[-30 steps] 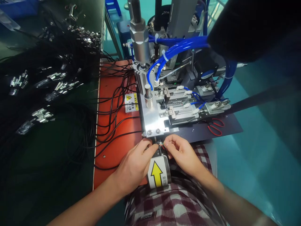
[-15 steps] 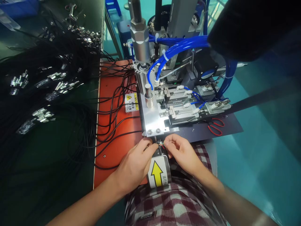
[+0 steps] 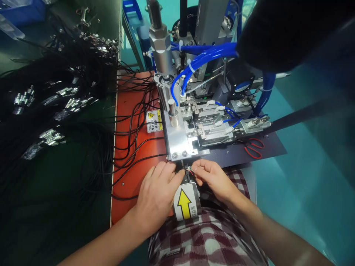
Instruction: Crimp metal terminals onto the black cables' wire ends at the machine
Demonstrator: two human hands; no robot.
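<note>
In front of the machine's silver plate (image 3: 180,142), both of my hands meet at a small dark fixture (image 3: 186,177). A tiny metal connector with thin red and white wires (image 3: 189,169) lies there between my fingertips. My left hand (image 3: 158,194) is closed, its thumb pressed down at the fixture's left side. A black cable (image 3: 124,197) runs under this hand, and its end is hidden by the fingers. My right hand (image 3: 212,178) pinches at the connector's right side with thumb and forefinger. Below the fixture sits a white label with a yellow arrow (image 3: 184,203).
Black cables (image 3: 133,125) cross the orange board (image 3: 130,173) from a large pile with metal connectors (image 3: 51,137) on the left. Red-handled scissors (image 3: 253,148) lie right of the machine. Blue air hoses (image 3: 210,53) arch above, and a dark blurred shape (image 3: 285,33) fills the upper right.
My left hand has shifted slightly left, its fingers flatter over the fixture's side. My right fingers have moved a little left at the connector. The whole view has shifted slightly.
</note>
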